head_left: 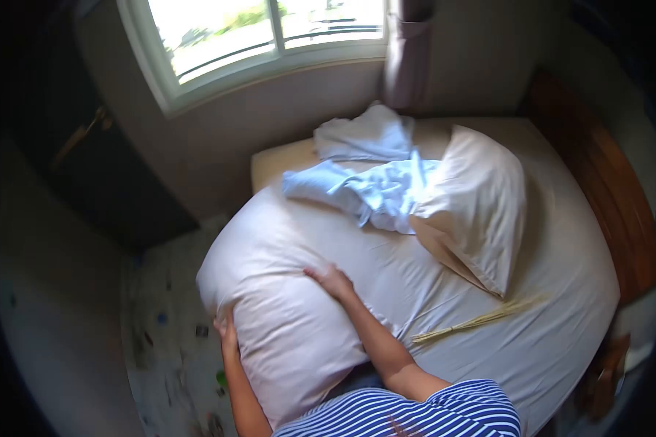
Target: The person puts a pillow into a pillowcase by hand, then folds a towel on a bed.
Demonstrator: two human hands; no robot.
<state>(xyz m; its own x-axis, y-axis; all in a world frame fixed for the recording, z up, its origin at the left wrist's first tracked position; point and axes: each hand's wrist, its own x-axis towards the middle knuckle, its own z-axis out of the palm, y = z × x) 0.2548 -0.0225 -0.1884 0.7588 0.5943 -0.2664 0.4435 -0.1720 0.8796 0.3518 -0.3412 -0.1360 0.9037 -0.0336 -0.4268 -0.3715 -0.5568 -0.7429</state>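
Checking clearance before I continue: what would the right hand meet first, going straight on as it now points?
The near pillow, which the right hand appears to touch; one view leaves exact depth unclear.

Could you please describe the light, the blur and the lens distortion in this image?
Head view: the window glares nearly white, while the edges sink into black; head view: the lens bows the headboard into a curve; head view: soft shadows crease the near pillow; head view: the floor looks smeared, its small items too unclear to name.
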